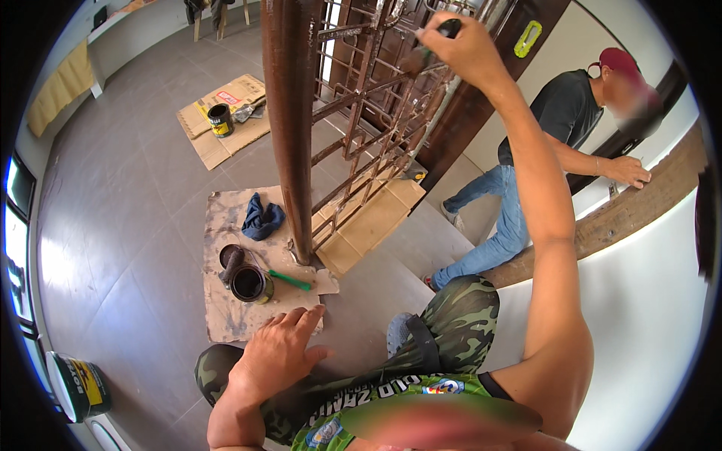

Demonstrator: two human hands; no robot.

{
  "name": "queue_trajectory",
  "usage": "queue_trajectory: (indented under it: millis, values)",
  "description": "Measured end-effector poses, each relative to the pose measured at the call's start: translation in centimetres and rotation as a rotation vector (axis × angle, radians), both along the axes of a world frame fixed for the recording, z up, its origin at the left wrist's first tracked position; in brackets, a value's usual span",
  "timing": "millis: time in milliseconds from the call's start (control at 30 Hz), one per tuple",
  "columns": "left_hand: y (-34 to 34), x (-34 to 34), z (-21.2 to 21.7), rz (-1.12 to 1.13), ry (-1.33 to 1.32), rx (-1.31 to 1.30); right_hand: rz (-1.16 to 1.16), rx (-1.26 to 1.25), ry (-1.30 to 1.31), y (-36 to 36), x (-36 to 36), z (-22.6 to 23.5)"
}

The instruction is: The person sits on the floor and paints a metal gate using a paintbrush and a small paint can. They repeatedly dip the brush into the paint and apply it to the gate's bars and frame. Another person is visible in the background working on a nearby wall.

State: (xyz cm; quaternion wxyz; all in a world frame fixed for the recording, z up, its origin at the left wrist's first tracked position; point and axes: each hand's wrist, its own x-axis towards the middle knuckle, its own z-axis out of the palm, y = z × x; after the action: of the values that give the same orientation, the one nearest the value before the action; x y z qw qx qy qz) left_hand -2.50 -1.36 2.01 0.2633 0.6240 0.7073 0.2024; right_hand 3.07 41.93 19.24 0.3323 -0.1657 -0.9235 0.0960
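My right hand, raised at the top, is closed around a paintbrush. Its dark bristles are at the bars of a brown metal grille; whether they touch is hard to tell. A thick brown post stands along the grille's left side. Low on the left, my left hand is over my bent knee, its fingers stretched out and holding nothing. Just beyond it, an open can of dark paint stands on stained cardboard, with a green-handled tool and a dark roller beside it.
A crumpled blue cloth lies by the post's foot. Farther off, another can stands on cardboard. More cardboard lies under the grille. A person in a red cap leans over a wooden board at right. A bucket is lower left.
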Motion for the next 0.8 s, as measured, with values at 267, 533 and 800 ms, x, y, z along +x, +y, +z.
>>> queue_trajectory:
  millis: [267, 533, 800]
  values:
    - [1.0, 0.5, 0.1, 0.021, -0.035, -0.085, -0.095, -0.181, -0.071, -2.2, 0.4, 1.2]
    - [1.4, 0.8, 0.0, 0.031, -0.045, -0.078, 0.223, -0.594, 0.281, 0.0, 3.7, -1.3]
    - [1.7, 1.1, -0.3, 0.034, -0.026, -0.086, 0.101, -0.362, 0.523, -0.1, 6.8, -7.1]
